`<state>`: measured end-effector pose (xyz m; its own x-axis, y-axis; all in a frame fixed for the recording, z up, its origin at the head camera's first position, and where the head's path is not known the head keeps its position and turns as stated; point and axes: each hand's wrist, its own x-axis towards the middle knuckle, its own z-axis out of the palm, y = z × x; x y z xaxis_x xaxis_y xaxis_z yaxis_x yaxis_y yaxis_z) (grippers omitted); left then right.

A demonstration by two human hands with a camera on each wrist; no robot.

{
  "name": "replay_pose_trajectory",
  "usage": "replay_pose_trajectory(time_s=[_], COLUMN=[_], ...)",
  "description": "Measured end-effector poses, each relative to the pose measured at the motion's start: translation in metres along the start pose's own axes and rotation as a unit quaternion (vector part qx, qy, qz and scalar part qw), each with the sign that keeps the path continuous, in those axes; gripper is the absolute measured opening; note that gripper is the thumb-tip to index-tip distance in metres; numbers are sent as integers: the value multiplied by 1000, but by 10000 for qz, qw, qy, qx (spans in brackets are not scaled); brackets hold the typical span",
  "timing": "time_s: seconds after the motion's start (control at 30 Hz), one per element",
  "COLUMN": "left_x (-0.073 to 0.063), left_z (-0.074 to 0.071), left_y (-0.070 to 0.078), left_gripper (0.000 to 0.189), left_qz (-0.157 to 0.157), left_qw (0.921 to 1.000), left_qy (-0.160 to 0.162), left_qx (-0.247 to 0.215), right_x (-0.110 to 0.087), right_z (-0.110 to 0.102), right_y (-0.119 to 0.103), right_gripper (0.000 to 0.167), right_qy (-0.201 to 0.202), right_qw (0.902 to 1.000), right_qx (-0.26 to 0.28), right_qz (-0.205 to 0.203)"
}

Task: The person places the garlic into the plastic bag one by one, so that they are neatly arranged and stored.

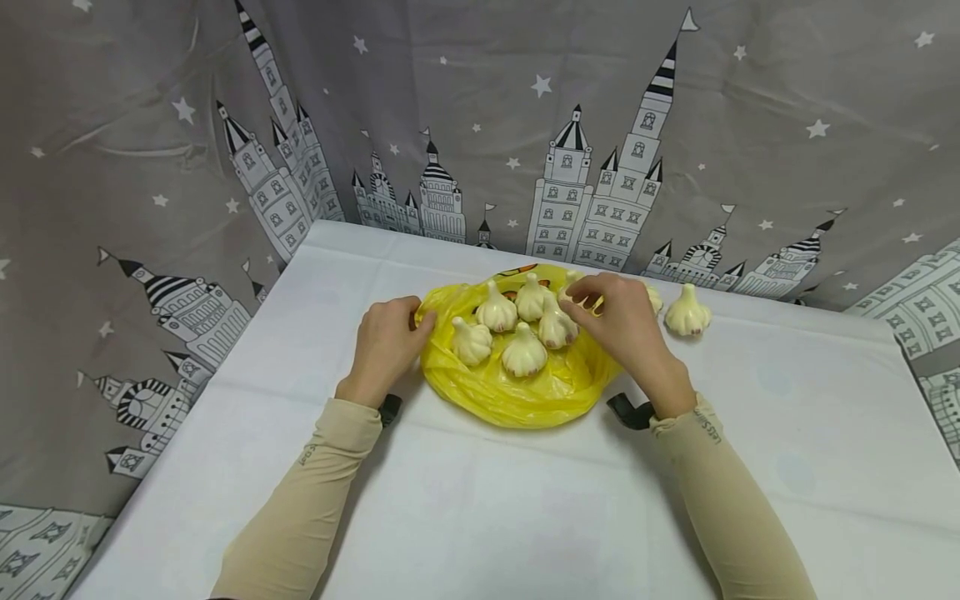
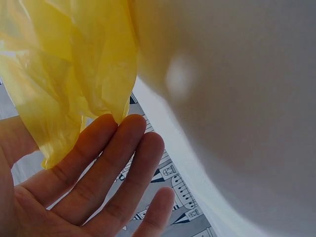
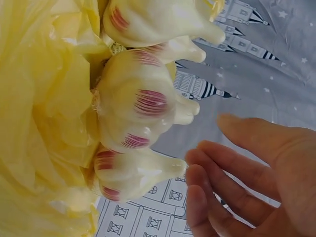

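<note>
A yellow plastic bag (image 1: 517,408) lies spread on the table, its rim rolled outward. Several garlic bulbs (image 1: 523,354) sit on it, white with purple streaks at the base. At the bag's left side my left hand (image 1: 386,342) holds the rim; in the left wrist view thin yellow film (image 2: 74,64) passes between thumb and index finger. Over the bag's right side hovers my right hand (image 1: 618,321), thumb and fingers apart. In the right wrist view its fingertips are close to the stem of one garlic bulb (image 3: 131,173); whether they touch is unclear.
To the right of the bag stands another garlic bulb (image 1: 687,312), with one more partly hidden behind my right hand. A white cloth (image 1: 480,508) covers the table. Grey curtains (image 1: 480,92) printed with castles and stars hang behind and to the left.
</note>
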<state>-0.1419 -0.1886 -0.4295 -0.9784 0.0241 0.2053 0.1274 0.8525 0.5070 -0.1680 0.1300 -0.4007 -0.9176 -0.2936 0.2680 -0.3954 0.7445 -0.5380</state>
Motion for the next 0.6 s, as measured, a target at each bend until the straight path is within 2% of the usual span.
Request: replay_pose_trajectory(time_s=[0.23,0.43,0.6], left_x=[-1,0,0], left_z=[0,0,1], left_y=[0,0,-1], left_gripper=[37,37,37], left_qz=[-17,7,-22], left_qw=[10000,10000,10000], left_qy=[1,20,9], left_qx=[0,-10,-2], right_x=[-2,-3,-4], right_z=[3,2,0], right_y=[6,8,7], right_gripper=[32,36,35], right_qy=[-862,-1205,-1224], right_qw=[9961,9917,9913], right_qx=[-156,-365,-379], right_qz=[141,254,302])
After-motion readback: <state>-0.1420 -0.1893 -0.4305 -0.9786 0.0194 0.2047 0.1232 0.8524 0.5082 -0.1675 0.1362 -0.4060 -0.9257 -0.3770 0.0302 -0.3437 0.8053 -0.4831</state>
